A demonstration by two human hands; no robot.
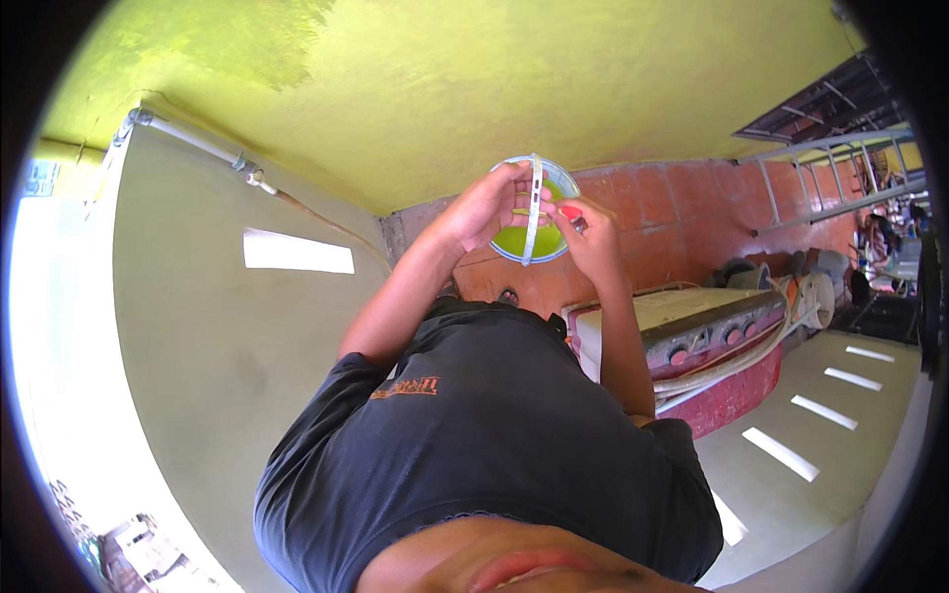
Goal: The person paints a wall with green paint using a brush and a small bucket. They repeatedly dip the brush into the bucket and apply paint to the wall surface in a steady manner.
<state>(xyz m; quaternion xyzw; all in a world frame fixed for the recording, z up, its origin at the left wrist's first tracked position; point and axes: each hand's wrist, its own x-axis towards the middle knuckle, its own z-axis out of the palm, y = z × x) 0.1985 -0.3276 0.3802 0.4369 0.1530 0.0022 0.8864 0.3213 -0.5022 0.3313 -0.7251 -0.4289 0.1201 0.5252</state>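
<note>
A round bucket [511,242] with bright green paint inside is in front of me, near the foot of the yellow-green wall. Across its mouth runs a pale, paint-smeared handle [531,222] with small slots. My left hand [498,201] reaches in from the left, its fingers passing under that handle and supporting it. Between the thumb and fingers of my right hand [595,236] is a small red object [570,213], mostly covered, so its kind is unclear. The fingertips of both hands nearly meet over the paint. Whether the bucket hangs or rests on something cannot be seen.
A yellow-green wall [474,96] rises ahead, with a darker patch at upper left. A low grey wall [245,319] with a pipe [193,139] stands left. To the right are a red twin-tub washing machine [712,326], a metal ladder [838,178] and buckets [815,300] on red floor tiles [652,200].
</note>
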